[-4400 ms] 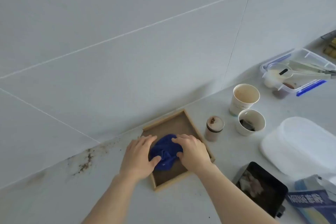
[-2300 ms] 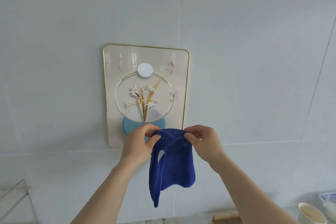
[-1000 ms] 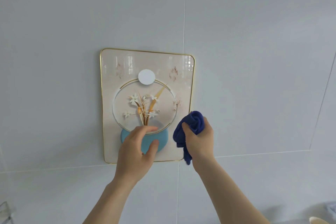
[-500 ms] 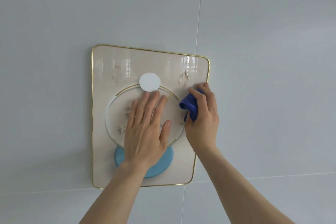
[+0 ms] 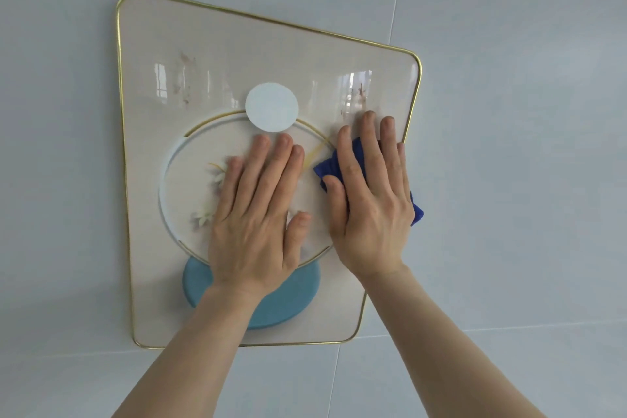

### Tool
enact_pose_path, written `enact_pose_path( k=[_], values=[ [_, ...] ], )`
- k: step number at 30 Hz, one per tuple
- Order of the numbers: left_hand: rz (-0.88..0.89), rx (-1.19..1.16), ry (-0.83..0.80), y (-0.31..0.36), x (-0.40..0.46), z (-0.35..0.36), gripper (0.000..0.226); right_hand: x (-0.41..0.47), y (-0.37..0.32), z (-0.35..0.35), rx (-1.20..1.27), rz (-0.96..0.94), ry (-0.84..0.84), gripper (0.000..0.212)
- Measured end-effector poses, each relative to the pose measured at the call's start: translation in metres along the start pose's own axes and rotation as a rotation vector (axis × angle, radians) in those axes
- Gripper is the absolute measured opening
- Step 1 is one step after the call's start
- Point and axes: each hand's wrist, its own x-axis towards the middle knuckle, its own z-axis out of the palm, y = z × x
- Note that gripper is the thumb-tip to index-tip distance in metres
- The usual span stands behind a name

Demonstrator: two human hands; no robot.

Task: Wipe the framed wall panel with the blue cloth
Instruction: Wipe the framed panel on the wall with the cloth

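The framed wall panel (image 5: 210, 54) hangs on the grey wall: glossy cream face, thin gold rim, a white disc, a round flower motif and a blue disc at the bottom. Brownish smears mark its upper left and upper right. My left hand (image 5: 258, 210) lies flat on the round motif, fingers spread, holding nothing. My right hand (image 5: 371, 200) presses the bunched blue cloth (image 5: 327, 168) flat against the panel's right side. Most of the cloth is hidden under my palm; blue corners show at the thumb and at the outer edge.
Pale grey wall tiles (image 5: 526, 146) with thin seams surround the panel on all sides. Nothing else is in view.
The view has closed in on the panel. My right hand has flattened over the cloth against the panel's right side. My left hand stays pressed on the round motif.
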Motion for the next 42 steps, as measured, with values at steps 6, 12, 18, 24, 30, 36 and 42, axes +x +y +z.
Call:
enact_pose_path(
  k=[6,12,18,24,30,36,42],
  values=[
    [0.002,0.006,0.016,0.0,0.001,0.002,0.065,-0.012,-0.002,0.005,-0.063,-0.007,0.047,0.043],
    [0.004,0.0,0.03,-0.001,0.0,0.004,0.063,-0.046,-0.004,0.002,-0.042,-0.031,-0.006,0.037],
    [0.005,0.006,0.029,-0.001,0.0,0.004,0.064,-0.114,0.006,-0.017,-0.003,-0.172,-0.239,0.038],
    [0.013,0.058,0.033,-0.001,-0.001,0.007,0.065,-0.151,0.014,-0.036,0.085,-0.23,-0.419,0.048],
    [0.012,0.076,0.037,-0.002,-0.002,0.008,0.065,-0.138,0.006,-0.058,0.161,-0.114,-0.372,0.072],
    [0.005,0.09,0.041,-0.001,-0.002,0.008,0.064,-0.047,0.003,-0.084,0.493,0.568,-0.049,0.044],
    [0.001,0.102,0.027,-0.001,-0.002,0.009,0.065,0.065,0.003,-0.082,0.797,0.619,0.216,0.045]
  ],
)
